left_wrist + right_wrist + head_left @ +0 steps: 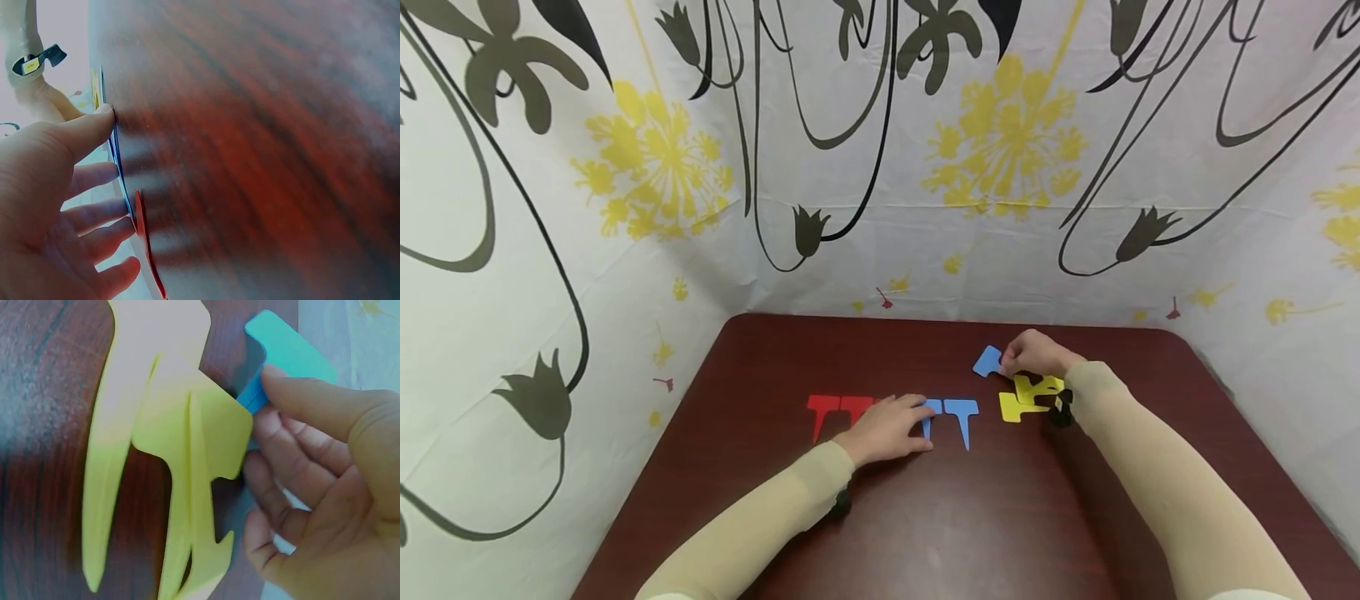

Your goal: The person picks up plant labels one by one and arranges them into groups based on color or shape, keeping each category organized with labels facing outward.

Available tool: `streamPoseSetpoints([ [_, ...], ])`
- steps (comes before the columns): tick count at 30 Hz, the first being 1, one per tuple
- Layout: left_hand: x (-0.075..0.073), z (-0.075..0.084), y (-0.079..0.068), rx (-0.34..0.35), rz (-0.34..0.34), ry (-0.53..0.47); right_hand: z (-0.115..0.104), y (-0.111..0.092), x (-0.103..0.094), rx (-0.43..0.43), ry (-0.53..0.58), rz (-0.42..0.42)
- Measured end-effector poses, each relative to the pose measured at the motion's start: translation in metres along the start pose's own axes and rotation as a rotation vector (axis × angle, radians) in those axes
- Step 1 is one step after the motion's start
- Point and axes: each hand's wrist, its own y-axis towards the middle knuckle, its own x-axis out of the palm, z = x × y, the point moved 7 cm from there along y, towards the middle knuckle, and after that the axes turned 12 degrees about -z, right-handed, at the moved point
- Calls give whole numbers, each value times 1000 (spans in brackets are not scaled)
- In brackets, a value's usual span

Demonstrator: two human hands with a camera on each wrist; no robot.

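Observation:
My right hand [1036, 353] pinches a blue T-shaped plant label [987, 361] by its stem between thumb and fingers, as the right wrist view shows up close. Right beside it lie overlapping yellow plant labels [209, 425], their stems pointing various ways. My left hand [889, 429] rests over a row of labels with its fingers spread, fingertips at a blue label [933, 406]. To its right lies another blue label [961, 407], stem toward me. Red labels [824, 402] are on the left of the row, partly hidden by the hand.
The dark red-brown table [970, 517] has rounded far corners. A white cloth [850, 183] with yellow and grey flower prints hangs behind and on both sides. Each wrist wears a dark band.

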Motion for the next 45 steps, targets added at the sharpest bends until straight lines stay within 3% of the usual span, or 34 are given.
streamPoseSetpoints([
  [7, 0, 3, 1, 3, -6, -7, -2, -5, -9, -68, 84, 190],
  [9, 0, 3, 1, 7, -5, -8, -9, -11, -10, -81, 62, 240],
  [12, -1, 3, 1, 11, -4, -14, -22, -19, -5, -110, -46, 285],
  [20, -6, -4, -2, 0, 0, -14, -53, -30, 20, -260, -468, 439],
  [25, -4, -5, -2, -3, 3, -3, -60, -20, 39, -264, -581, 406],
  [31, 0, 1, 1, 3, -3, -11, -52, -13, 51, -200, -512, 309],
  [36, 0, 0, 0, -1, -3, -36, -46, -9, 38, -190, -503, 295],
  [40, -2, -3, -1, -5, 3, -43, -39, 0, 27, -164, -512, 231],
  [45, -1, -2, 0, -10, 3, -40, -31, 6, 29, -124, -486, 167],
])
